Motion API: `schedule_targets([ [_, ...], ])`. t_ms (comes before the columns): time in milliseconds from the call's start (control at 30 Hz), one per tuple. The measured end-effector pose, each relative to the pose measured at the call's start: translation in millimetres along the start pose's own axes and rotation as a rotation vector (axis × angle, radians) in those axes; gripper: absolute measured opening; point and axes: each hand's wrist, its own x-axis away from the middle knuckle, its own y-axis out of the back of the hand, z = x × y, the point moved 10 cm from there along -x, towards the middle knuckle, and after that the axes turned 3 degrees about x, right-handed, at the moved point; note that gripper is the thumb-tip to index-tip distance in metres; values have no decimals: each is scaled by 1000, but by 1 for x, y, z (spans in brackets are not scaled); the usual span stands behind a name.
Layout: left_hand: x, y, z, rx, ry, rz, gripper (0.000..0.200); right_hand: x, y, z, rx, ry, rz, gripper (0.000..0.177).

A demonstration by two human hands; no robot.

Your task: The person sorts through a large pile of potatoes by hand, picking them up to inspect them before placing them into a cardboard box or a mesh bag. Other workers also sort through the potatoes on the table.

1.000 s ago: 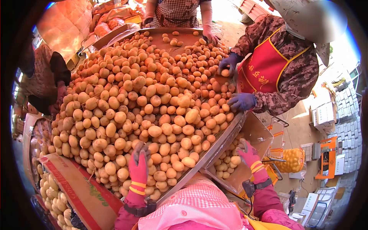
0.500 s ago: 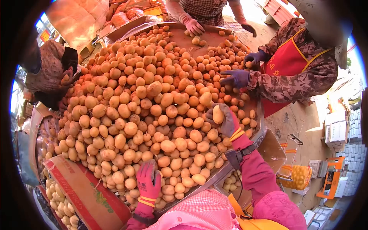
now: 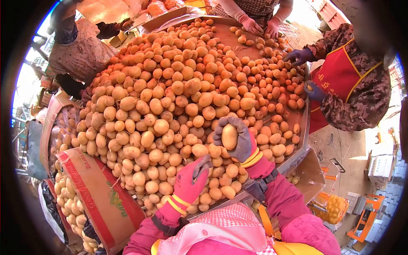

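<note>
A large potato (image 3: 229, 137) rests in the curled fingers of my right hand (image 3: 245, 144), which wears a grey-palmed work glove with a yellow cuff. My left hand (image 3: 191, 180), in a pink glove with grey fingertips, is over the near edge of the potato heap (image 3: 148, 102). Its fingers reach forward with the thumb apart, and I see nothing in them. Both hands are close together above the near potatoes. The heap covers most of a metal-edged sorting table (image 3: 231, 36).
A cardboard box of potatoes (image 3: 100, 195) stands at the near left. Co-workers stand at the far side, left and right; one wears a red apron (image 3: 340, 76). A yellow net sack (image 3: 331, 208), an orange platform scale (image 3: 365, 216) and white boxes (image 3: 380, 163) are on the right.
My right hand has drawn back toward me with the potato. My left hand has lifted off the near potatoes and moved right, toward it. The view has shifted, and the co-workers' hands have moved.
</note>
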Motion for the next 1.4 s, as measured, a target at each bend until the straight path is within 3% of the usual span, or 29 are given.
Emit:
schedule_targets([
  [33, -3, -9, 13, 73, 85, 23, 33, 6, -3, -4, 76, 131, -9, 40],
  [167, -5, -17, 55, 306, 351, 96, 35, 45, -55, -41, 301, -64, 163, 53],
  [267, 22, -3, 39, 504, 352, 206, 40, 65, -49, -49, 309, -38, 112, 56],
  [300, 23, -9, 24, 846, 320, 232, 45, 71, -45, -50, 313, -31, 95, 57],
  [333, 24, -9, 8, 1192, 275, 250, 51, 78, -21, -44, 478, -34, -53, 58],
  [367, 27, -1, 11, 1107, 301, 178, 60, 86, -18, -43, 494, -42, -47, 58],
  [433, 20, 15, 6, 1160, 15, 75, 54, 108, 1, -61, 849, -247, -131, 62],
  [533, 30, 18, -6, 1127, 108, -67, 56, 127, -45, -99, 759, -360, 2, 71],
  [600, 33, 17, -6, 1072, 89, -44, 53, 131, -49, -111, 715, -389, -8, 72],
  [700, 32, 18, 9, 960, 61, -19, 48, 128, -53, -107, 728, -266, 38, 66],
  [800, 25, 17, 10, 808, -5, 24, 47, 122, -59, -90, 924, -71, 106, 57],
  [867, 29, 6, 12, 962, 124, 41, 39, 126, -47, -106, 680, -338, 90, 48],
  [900, 28, 6, 17, 960, 127, 40, 39, 125, -49, -107, 676, -340, 90, 48],
  [1000, 25, 14, 22, 738, 30, -31, 45, 119, -38, -107, 818, -268, 37, 42],
  [1067, 23, 6, 20, 932, 81, 43, 42, 109, -44, -93, 1516, 251, 148, 38],
  [1100, 22, 4, 18, 1029, 102, 74, 41, 107, -45, -92, 1517, 248, 158, 38],
  [1167, 23, 1, 15, 1218, 147, 136, 39, 108, -43, -107, 696, -125, 194, 40],
  [1200, 21, 2, 17, 1217, 145, 132, 39, 109, -41, -112, 631, -245, 156, 42],
  [1300, 16, 4, 42, 999, 130, 3, 42, 100, -33, -119, 749, -207, 266, 34],
  [1333, 11, 20, 46, 720, 11, -118, 44, 96, -22, -131, 682, -299, 186, 35],
  [1367, 14, 22, 41, 720, 11, -123, 44, 96, -19, -139, 683, -301, 190, 35],
  [1400, 18, 17, 38, 783, 95, -94, 51, 96, -15, -129, 858, -125, 136, 37],
])
